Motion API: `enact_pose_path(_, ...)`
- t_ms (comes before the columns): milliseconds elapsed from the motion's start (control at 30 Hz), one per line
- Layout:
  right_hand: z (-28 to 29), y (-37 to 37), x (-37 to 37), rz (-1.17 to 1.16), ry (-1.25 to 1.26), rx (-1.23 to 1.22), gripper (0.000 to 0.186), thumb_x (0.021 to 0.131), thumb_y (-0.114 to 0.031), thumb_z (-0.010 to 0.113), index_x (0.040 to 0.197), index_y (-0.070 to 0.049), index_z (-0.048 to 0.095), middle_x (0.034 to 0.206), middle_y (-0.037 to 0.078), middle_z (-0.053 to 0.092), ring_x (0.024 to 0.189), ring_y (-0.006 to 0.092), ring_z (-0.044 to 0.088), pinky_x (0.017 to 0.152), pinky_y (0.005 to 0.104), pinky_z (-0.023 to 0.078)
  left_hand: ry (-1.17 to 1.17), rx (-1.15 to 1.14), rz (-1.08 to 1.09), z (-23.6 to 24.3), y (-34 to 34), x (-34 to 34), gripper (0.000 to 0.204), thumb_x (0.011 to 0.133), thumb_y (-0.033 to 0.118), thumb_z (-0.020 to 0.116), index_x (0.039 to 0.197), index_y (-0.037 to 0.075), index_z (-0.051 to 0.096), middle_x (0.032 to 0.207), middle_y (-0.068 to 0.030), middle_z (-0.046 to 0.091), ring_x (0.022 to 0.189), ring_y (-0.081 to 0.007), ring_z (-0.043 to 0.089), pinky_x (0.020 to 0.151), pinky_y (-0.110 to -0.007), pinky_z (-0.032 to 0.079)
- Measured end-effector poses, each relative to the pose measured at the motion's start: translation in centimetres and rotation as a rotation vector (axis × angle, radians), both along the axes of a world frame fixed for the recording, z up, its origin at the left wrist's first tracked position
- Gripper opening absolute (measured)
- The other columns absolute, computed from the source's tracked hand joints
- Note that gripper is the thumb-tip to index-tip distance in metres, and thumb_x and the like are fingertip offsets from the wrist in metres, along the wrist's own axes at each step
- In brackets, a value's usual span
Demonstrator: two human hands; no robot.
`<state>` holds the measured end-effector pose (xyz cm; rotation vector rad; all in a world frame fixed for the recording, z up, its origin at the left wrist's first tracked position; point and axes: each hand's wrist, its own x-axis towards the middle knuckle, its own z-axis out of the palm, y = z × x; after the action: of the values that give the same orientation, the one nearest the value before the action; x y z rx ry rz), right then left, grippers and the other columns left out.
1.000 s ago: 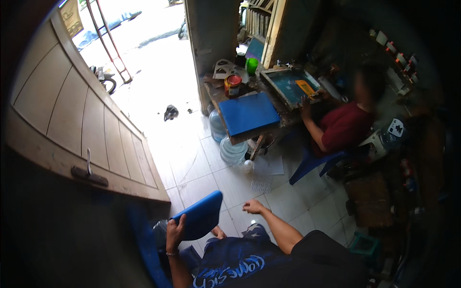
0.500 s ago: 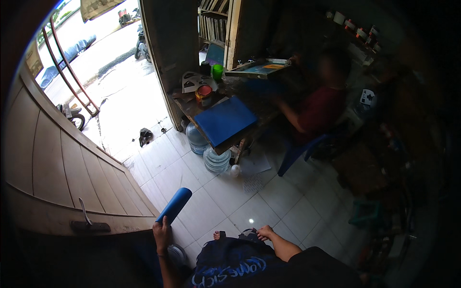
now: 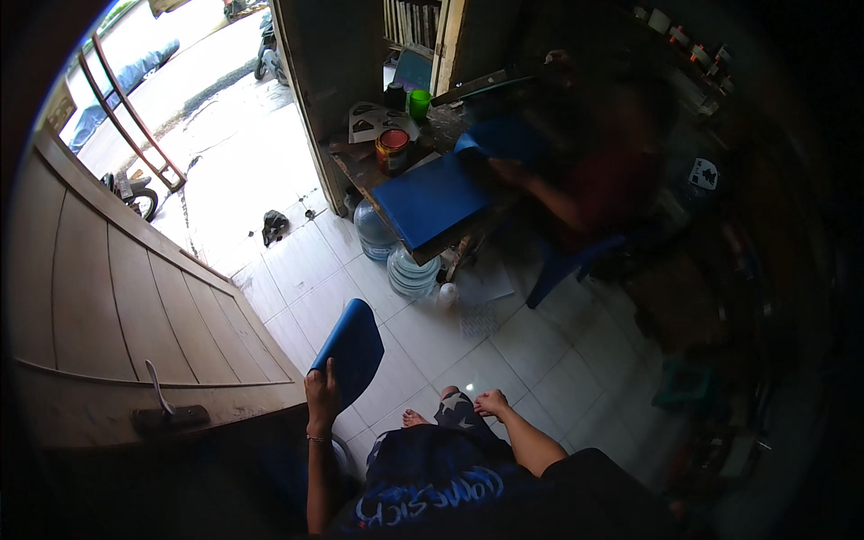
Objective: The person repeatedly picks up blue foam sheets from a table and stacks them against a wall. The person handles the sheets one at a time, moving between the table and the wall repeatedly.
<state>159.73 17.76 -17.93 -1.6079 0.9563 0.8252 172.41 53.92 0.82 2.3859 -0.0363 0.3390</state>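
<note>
While our left hand (image 3: 321, 396) pinches one bent blue sheet (image 3: 355, 355) above the floor (image 3: 423, 355), our right hand (image 3: 491, 404) curls its fingers, contents unclear. Step, we judge: one-handed holding; next move calls for steady grip.

We see glossy floor tiles (image 3: 416, 364), a wooden door (image 3: 135, 297) and a smooth held sheet (image 3: 356, 356), perhaps plastic.

- The left hand (image 3: 322, 394) is turning its blue sheet (image 3: 358, 355) broader to view.
- Another blue sheet (image 3: 500, 137) is curving up by the co-worker's hand (image 3: 511, 172).
</note>
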Motion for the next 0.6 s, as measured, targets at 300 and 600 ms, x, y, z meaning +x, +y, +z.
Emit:
enact_pose_path(300, 3.4, -0.7, 11.8, 0.339, -0.118, -0.052, 0.015, 0.075, -0.015, 0.056, 0.083, -0.003, 0.062, 0.07, 0.008, 0.063, 0.055, 0.0159, 0.061, 0.05, 0.0282, 0.048, 0.282, -0.31, 0.343, 0.2, -0.1, 2.2, 0.048, 0.091, 0.027, 0.048, 0.056, -0.006, 0.048, 0.042, -0.0075, 0.04, 0.038, -0.013, 0.034, 0.038, -0.036, 0.025)
enact_pose_path(600, 8.8, -3.0, 44.8, 0.564, -1.067, -0.604, 0.021, 0.079, -0.006, 0.049, 0.099, -0.005, 0.056, 0.089, 0.015, 0.06, 0.081, 0.0329, 0.059, 0.069, 0.0406, 0.048, 0.383, -0.403, 0.655, -1.4, -3.2, 8.4, 0.041, 0.091, 0.026, 0.049, 0.061, -0.001, 0.046, 0.053, 0.002, 0.038, 0.048, -0.008, 0.032, 0.042, -0.031, 0.025)
